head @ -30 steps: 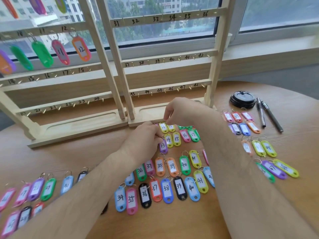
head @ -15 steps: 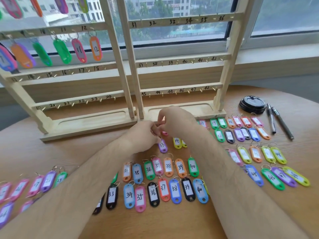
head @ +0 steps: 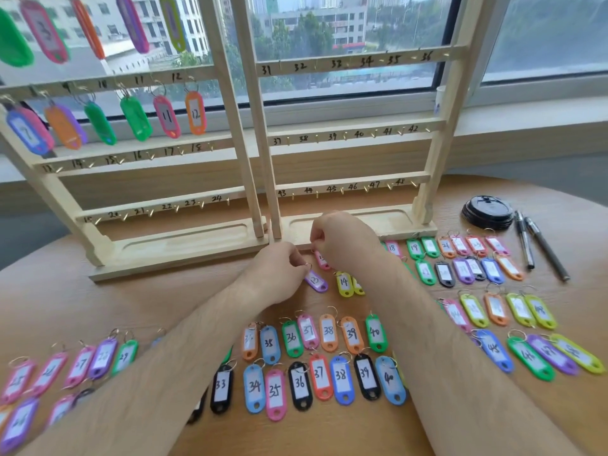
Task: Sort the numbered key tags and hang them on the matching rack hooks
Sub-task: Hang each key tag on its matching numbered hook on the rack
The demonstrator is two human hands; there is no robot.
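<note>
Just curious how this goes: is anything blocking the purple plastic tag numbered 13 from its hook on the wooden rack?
Nothing visible does. The left hand pinches the purple plastic tag by its ring; hook 13 on the left wooden rack is bare, though a blue plastic tag hangs just above it.

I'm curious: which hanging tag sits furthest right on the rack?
The orange tag marked 12, beside the pink 11 tag; every other hanging tag is further left.

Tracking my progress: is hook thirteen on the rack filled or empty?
Empty: hook 13 is bare. The left hand pinches the purple tag over the table; the right hand holds a pink tag.
</note>
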